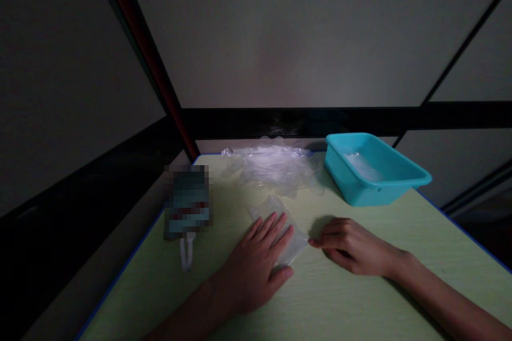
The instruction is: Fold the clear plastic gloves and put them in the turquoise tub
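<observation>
**Two hands on one clear bag**

Left hand (260, 256) lies spread flat on one clear plastic bag (280, 224) mid-table (360, 303); right hand (352, 248) pinches its corner. One heap of plastic bags (272, 168) lies at the far edge. One teal tub (372, 170), far right corner, holds a clear sheet.

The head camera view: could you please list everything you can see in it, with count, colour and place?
Flat clear plastic bag: one, transparent, table centre, under the left hand.
Heap of clear plastic bags: one pile, transparent, far edge of the table.
Rectangular turquoise plastic tub: one, turquoise, far right of the table, something pale lying inside.
Blurred-out item with a white strap: one, bluish, near the table's left edge; what it is cannot be told.
Pale green table with blue edging: one, fills the foreground.
Left hand: one, flat, palm down on the flat bag.
Right hand: one, fingertips at the bag's right corner; whether it has a grip there is unclear.
</observation>
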The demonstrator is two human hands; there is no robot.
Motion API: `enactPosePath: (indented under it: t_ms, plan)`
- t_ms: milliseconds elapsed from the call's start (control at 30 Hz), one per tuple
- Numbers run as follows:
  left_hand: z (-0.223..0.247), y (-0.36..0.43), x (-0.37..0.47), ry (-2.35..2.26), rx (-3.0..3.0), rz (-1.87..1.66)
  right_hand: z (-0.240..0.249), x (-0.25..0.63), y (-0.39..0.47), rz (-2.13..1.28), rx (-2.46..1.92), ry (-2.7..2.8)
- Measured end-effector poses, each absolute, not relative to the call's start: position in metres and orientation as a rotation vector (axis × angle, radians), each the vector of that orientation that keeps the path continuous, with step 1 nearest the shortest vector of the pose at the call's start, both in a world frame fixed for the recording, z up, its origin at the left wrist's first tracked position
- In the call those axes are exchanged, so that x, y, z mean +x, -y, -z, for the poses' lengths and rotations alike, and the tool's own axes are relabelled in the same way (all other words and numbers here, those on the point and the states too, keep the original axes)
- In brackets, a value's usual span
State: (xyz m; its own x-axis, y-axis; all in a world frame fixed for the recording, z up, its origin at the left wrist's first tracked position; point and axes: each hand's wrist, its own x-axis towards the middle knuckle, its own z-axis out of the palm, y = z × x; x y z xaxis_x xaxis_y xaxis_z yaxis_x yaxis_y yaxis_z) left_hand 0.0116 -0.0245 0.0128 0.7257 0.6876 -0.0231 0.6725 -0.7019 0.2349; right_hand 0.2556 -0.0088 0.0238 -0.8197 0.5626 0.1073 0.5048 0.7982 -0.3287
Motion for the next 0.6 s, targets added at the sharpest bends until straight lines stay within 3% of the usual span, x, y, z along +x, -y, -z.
enactPosePath:
  t_ms: [600]
  plan:
    - [-0.027, 0.028, 0.004, -0.707, 2.629, -0.062, -0.024, 0.256, 0.009, -0.440, -0.859, 2.814]
